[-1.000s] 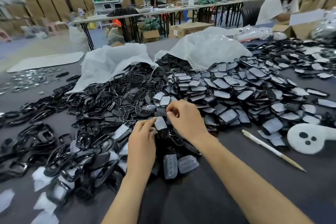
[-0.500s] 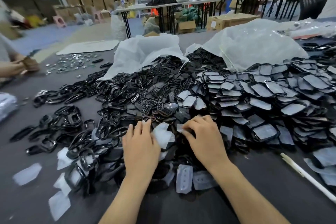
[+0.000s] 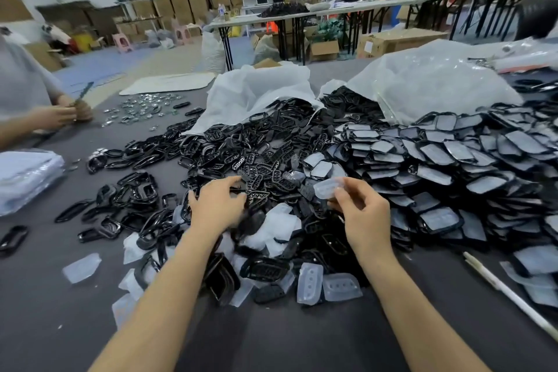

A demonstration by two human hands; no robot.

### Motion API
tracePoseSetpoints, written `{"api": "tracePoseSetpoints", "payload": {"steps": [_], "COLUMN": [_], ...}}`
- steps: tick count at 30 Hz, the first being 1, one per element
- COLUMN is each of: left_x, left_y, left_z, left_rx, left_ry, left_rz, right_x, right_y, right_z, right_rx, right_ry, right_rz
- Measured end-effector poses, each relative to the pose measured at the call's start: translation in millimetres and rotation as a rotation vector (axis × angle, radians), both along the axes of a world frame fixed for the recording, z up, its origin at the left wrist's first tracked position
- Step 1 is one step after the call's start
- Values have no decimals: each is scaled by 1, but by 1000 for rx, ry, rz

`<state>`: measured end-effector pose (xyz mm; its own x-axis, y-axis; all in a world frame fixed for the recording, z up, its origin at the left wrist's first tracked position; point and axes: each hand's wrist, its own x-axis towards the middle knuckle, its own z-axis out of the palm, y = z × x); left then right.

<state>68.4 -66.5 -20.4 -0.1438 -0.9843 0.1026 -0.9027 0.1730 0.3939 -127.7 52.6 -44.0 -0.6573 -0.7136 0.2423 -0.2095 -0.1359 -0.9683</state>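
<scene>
Fingertips (image 3: 340,194) of the right hand (image 3: 367,217) pinch a translucent, rounded silicone pad (image 3: 326,188). It is lifted clear of the heap and held just above the black parts, with its free end pointing away from the thumb toward the left hand (image 3: 216,207). That left hand has its curled fingers (image 3: 228,183) dug into a heap of small black plastic plates with oval holes (image 3: 262,183). Forefinger and thumb bracket one of the plates, but whether they grip it I cannot tell.

Between the two hands, just below the knuckles, loose cloudy film pieces (image 3: 277,226) lie mixed among black parts. Near the right wrist, toward the body, two more translucent pads with holes (image 3: 311,282) lie side by side. Out to the left of the left fingers spreads a tangle of glossy black plastic ring frames (image 3: 133,193). Beyond and to the right of the right fingers lie rows of black shells faced with grey film (image 3: 437,157). Farther past both sets of fingertips, two white plastic bags (image 3: 256,90) spill black parts onto the grey table cover (image 3: 302,335). Well to the right of the right forearm lies a thin white stick (image 3: 507,290). Far to the left of the left fingers, another person's hands (image 3: 60,113) hold something small.
</scene>
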Motion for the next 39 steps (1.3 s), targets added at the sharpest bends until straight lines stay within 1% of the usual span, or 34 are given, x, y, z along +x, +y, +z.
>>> {"api": "tracePoseSetpoints", "payload": {"steps": [1, 2, 4, 7, 9, 10, 11, 12, 13, 14, 15, 16, 17, 20, 21, 22, 23, 27, 30, 32, 34, 36, 39], "left_x": [2, 3, 5, 11, 14, 11, 6, -1, -8, -16, -21, -25, -26, -21, -20, -20, -21, -25, -25, -25, -26, -26, -25], "left_y": [-9, -16, -23, -19, -3, 9, 25, 42, 58, 73, 85, 93, 97, 94, 91, 89, 88, 86, 85, 86, 85, 85, 85], "left_z": [4, 6, 7, 7, 10, 11, 10, 8, 3, -4, -11, -18, -23, -26, -26, -27, -28, -31, -27, -26, -25, -24, -21], "left_rx": [66, 86, 43, -79, -215, -268, -285, -246, -170, -91, -29, 19, 58, 132, 144, 154, 168, 224, 263, 306, 347, 385, 427], "left_ry": [-21, -47, -73, 28, 210, 319, 428, 550, 674, 777, 849, 889, 918, 1030, 1048, 1041, 1022, 1000, 1086, 1153, 1198, 1234, 1291], "left_rz": [10, 19, 27, 72, 77, 52, 9, -44, -103, -157, -206, -249, -286, -346, -347, -344, -341, -364, -357, -321, -282, -254, -239], "right_x": [-2, -4, -4, -6, -9, -10, -11, -10, -11, -12, -12, -11, -9, -6, -5, -4, -4, -6, -4, -3, -2, -3, 0], "right_y": [-2, -3, -4, 0, 2, 2, 3, 4, 5, 6, 7, 8, 9, 11, 12, 13, 13, 13, 11, 9, 8, 6, 5], "right_z": [-1, -2, -3, -2, 2, 4, 7, 10, 13, 15, 17, 18, 19, 16, 16, 17, 18, 16, 14, 12, 12, 11, 11], "right_rx": [8, 13, 13, 0, 6, -23, -63, -86, -84, -55, -9, 42, 112, 407, 489, 528, 543, 546, 466, 365, 270, 216, 146], "right_ry": [-56, -96, -124, -84, -90, -169, -287, -402, -467, -474, -425, -333, -171, 560, 698, 741, 735, 758, 740, 662, 505, 318, 50], "right_rz": [16, 34, 58, 20, -24, -14, 24, 71, 116, 164, 208, 250, 280, 286, 296, 316, 338, 370, 345, 290, 230, 205, 251]}}
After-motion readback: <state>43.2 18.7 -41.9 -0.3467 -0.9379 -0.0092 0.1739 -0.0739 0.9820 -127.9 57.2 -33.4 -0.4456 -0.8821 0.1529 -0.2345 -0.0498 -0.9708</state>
